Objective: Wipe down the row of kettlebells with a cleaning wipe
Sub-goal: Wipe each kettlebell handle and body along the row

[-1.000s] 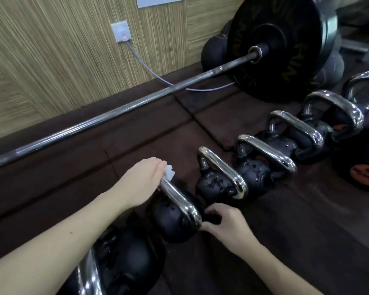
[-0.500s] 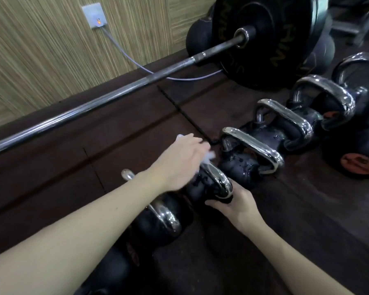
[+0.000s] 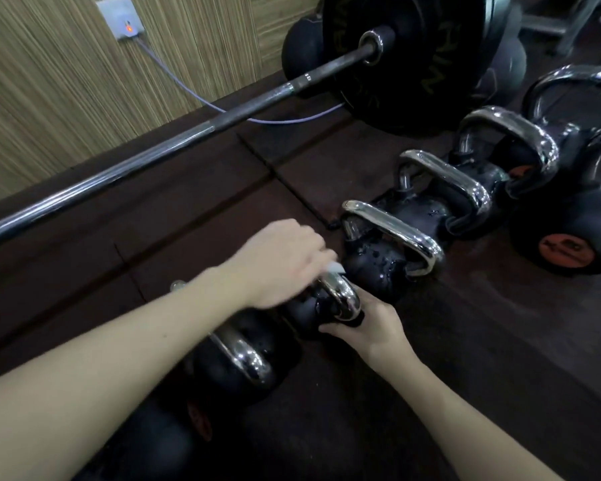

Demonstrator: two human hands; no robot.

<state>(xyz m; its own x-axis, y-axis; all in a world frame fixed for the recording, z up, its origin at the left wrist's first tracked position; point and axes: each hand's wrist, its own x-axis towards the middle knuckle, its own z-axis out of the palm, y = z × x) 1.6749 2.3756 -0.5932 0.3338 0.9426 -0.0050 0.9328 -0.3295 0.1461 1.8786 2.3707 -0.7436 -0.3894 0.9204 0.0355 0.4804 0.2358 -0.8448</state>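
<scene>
Dark floor mats (image 3: pixel 195 216): kettlebells (image 3: pixel 389 258), barbell (image 3: pixel 174 147), prob. cable (image 3: pixel 292 119).

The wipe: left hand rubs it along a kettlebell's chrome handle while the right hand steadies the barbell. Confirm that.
One detail is wrong. The right hand does not steady the barbell, which lies apart near the wall; it holds the body of the same kettlebell below its handle. The head view shows this. The left hand does rub the wipe on the chrome handle.
</scene>
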